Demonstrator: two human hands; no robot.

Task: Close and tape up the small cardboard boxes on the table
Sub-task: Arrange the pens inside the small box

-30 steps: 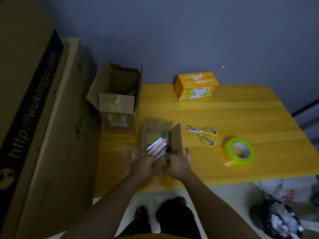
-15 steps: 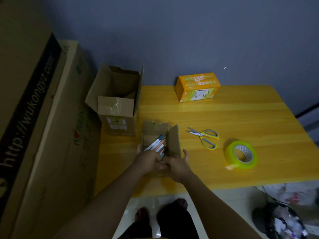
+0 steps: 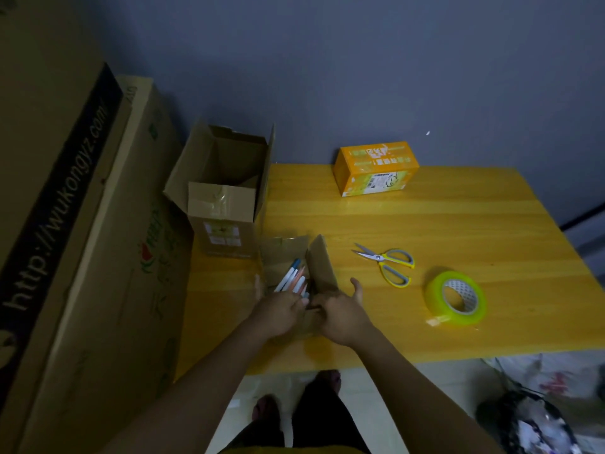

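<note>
Small cardboard box (image 3: 322, 268) near front edge of yellow wooden table (image 3: 458, 231), top open, right flap upright, far flap tilted back. Inside: bundle of pens (image 3: 293, 280), white and pale barrels with one blue cap, lying slanted toward far left. Left hand (image 3: 278, 309) at near left corner of the box, fingers bent in over the opening and touching the pens' near ends; whether anything is pinched cannot be told. Right hand (image 3: 340, 311) at near right corner, thumb spread outward, fingers curled round the near edge below the upright flap. Hands close together, almost touching over the near wall.

Larger cardboard box (image 3: 222, 204) just beyond and to the left, at table's left edge, flaps raised, interior dark, contents not discernible; old tape and a label on near face. Orange printed box (image 3: 376, 168) closed, at far edge by grey wall. Scissors (image 3: 388, 262) with yellow-grey handles right of the small box; roll of yellow-green tape (image 3: 456, 298) further right, standing on its edge.

Tall printed cartons (image 3: 75, 240) leaning at left. Pale floor below, dark bag (image 3: 530, 424) at lower right.
</note>
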